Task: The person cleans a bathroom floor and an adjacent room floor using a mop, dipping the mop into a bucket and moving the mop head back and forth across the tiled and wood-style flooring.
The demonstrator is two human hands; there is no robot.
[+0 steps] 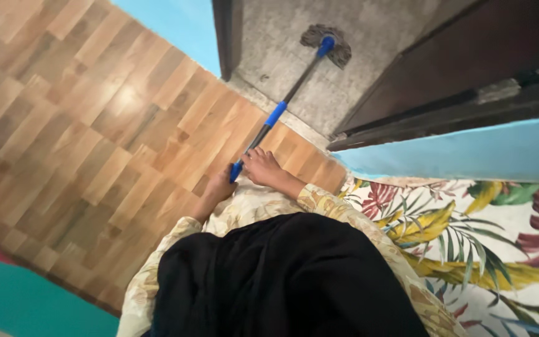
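While both hands [244, 175] wrap the mop [294, 90] in a closed grip, its grey head splays on concrete.

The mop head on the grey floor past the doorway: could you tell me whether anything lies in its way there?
Nothing visible does. The mop head rests on bare grey floor, with the dark door to its right, apart from it.

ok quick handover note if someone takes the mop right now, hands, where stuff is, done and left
Left hand: closed on the lower end of the mop handle.
Right hand: gripping the handle just above it.
Mop head: flat on the grey floor past the doorway, beside the dark door.
Done: cannot tell how much of the floor has been mopped.
Left: wood-pattern floor shows no clear wet trail.
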